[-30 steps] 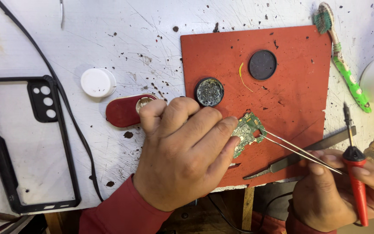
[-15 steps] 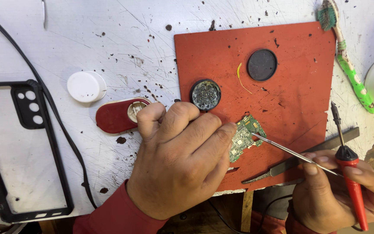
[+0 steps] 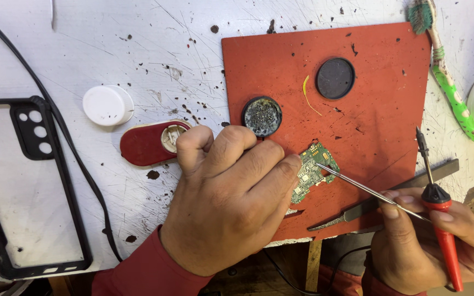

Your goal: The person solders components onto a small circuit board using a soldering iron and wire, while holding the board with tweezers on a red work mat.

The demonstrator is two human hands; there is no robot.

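A small green circuit board [image 3: 315, 171] lies on a red mat [image 3: 368, 126] near its front edge. My left hand [image 3: 231, 203] is curled over the board's left side and pins it down with the fingertips. My right hand [image 3: 429, 246] grips two tools together. One is a red-handled soldering iron [image 3: 444, 241] with its dark tip pointing up and away from the board. The other is a pair of thin metal tweezers [image 3: 366, 189] whose tips touch the top of the board.
On the mat are a black disc [image 3: 335, 78], a round tin of dark residue [image 3: 261, 116] and flat dark tweezers [image 3: 396, 196]. A white cap [image 3: 107, 105], red oval case [image 3: 145, 145], phone case [image 3: 28, 186], black cable [image 3: 72, 159] and green toothbrush [image 3: 452, 90] lie around.
The thin tweezers' two prongs, spread apart a second ago, now lie together with the tips on the board. My left hand stays on the board. The view shifted slightly.
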